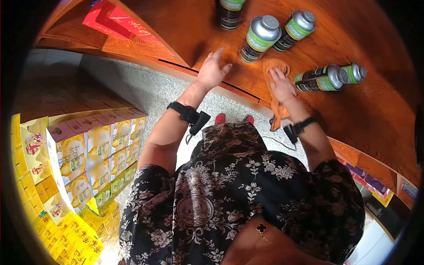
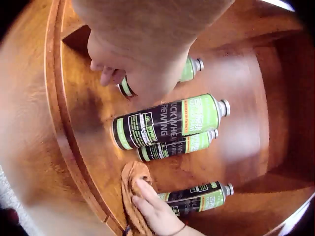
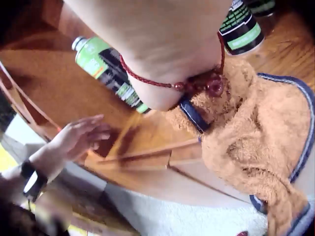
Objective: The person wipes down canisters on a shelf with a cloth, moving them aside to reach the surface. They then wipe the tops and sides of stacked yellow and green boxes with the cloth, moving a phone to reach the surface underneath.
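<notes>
An orange cloth [image 1: 277, 110] with a dark blue edge lies on the wooden counter and hangs over its front. My right hand [image 1: 282, 86] rests on it with fingers extended, left of two black and green cans [image 1: 316, 81]. Another can [image 1: 258, 42] stands just beyond the cloth, beside a similar one [image 1: 297, 28]. Over the counter's front edge, my left hand [image 1: 213, 73] has its fingers spread and holds nothing. In the left wrist view the right hand [image 2: 160, 211] lies on the cloth [image 2: 132, 191]; in the right wrist view the cloth [image 3: 256, 132] spreads below the wrist.
One more can [image 1: 230, 15] stands at the counter's far side. Red boxes [image 1: 119, 22] sit on a shelf at the upper left. Stacked yellow cartons [image 1: 84, 154] fill the lower left floor. The wooden counter [image 1: 371, 115] curves around to the right.
</notes>
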A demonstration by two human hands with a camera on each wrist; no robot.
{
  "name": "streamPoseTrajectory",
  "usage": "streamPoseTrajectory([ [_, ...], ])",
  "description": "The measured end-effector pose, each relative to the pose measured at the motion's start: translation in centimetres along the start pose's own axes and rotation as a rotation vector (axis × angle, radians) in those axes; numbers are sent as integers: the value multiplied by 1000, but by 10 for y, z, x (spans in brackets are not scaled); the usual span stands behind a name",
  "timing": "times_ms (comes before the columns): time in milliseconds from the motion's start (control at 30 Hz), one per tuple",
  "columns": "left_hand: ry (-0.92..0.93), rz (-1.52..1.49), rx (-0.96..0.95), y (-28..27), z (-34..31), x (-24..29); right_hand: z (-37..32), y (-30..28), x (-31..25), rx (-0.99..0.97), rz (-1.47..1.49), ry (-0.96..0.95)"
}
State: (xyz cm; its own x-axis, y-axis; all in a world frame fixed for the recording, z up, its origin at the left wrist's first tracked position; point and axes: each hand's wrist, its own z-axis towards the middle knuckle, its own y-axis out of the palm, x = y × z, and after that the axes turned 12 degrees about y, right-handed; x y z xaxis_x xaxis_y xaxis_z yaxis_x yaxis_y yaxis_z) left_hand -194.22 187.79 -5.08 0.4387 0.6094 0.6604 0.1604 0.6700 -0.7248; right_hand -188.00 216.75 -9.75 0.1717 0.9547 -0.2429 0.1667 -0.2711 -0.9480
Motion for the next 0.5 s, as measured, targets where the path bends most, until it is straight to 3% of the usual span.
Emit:
streamPoseTrajectory([
  [33, -13, 6, 5, -1, -5, -6, -14, -1, -5, -2, -9, -1],
  [100, -46, -35, 17, -1, -15, -13, -38, -6, -14, -182, -70, -202],
  [200, -65, -83, 52, 1, -26, -20, -43, -6, -63, -200, -38, -333],
  [333, -50, -138, 123, -3, -38, -24, 8, 34, -125, -79, 104, -464],
  [500, 11, -90, 130, -10, -46, -26, 63, 44, -194, -111, 151, -267],
])
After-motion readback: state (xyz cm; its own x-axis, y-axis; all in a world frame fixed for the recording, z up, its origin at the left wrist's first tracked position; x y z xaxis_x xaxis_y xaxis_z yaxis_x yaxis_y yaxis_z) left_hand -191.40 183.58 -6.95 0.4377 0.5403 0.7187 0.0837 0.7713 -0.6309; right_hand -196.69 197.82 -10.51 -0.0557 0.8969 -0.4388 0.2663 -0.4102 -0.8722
